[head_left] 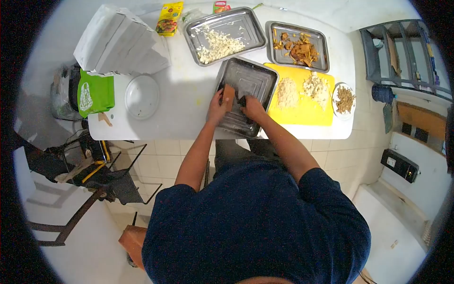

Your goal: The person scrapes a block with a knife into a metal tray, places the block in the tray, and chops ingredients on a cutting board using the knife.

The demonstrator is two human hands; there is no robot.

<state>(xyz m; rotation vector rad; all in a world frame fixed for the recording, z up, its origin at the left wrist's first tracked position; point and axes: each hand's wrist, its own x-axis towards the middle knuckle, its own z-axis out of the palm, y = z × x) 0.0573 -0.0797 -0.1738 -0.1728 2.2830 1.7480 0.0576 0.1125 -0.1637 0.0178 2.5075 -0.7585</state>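
Observation:
A metal baking tray (250, 75) lies tilted at the table's front edge, right before me. Over its left side my left hand (217, 109) grips a reddish-brown rectangular block. The block (229, 96) stands long side up between thumb and fingers. To its right, my right hand (254, 108) is closed around a small dark object (242, 100), too unclear to name. Beside that hand is a yellow cutting board (298, 113) with two heaps on it: finely chopped pale bits (287, 93) and coarser whitish pieces (315, 89).
Behind stand a tray (257, 33) of pale shreds and another tray (326, 47) of orange-brown pieces. A plate (351, 113) of brown strips sits far right. Leftward are a white plate (142, 97), a white box (113, 42), a green bag (97, 94) and a yellow packet (169, 19).

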